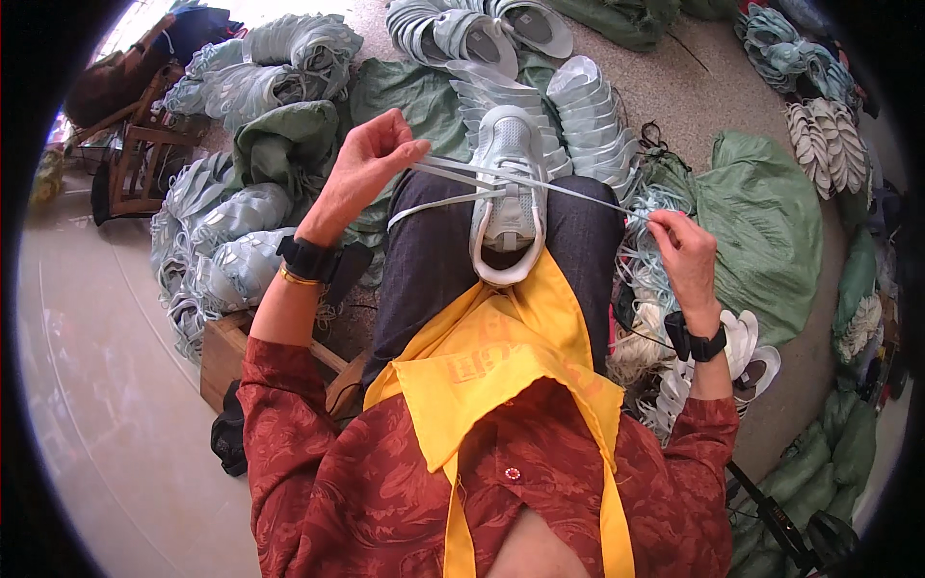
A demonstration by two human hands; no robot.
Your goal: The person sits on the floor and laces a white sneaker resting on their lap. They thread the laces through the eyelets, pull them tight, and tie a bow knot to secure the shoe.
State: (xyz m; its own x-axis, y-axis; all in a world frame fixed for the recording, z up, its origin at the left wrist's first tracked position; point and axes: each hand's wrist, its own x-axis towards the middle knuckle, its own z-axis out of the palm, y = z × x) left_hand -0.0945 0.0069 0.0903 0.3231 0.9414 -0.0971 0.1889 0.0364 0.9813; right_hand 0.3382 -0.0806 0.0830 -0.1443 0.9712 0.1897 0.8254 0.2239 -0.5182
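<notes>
A pale grey-green shoe upper (511, 154) rests on my lap between my knees, toe pointing away and opening toward me. A light shoelace (578, 192) runs through its eyelets and stretches out to both sides. Up and left of the shoe, my left hand (371, 159) pinches the lace between thumb and fingers. To the right of my knee, my right hand (686, 252) is closed on another part of the same lace, pulling it taut. One loose strand hangs across my left thigh.
Bundles of nested shoe uppers (236, 217) lie at the left, with more stacks (590, 111) beyond my knees. Green woven sacks (756, 231) sit at the right, near a tangle of laces (647, 255). A wooden box (226, 361) stands by my left side. A yellow apron (501, 356) covers my lap.
</notes>
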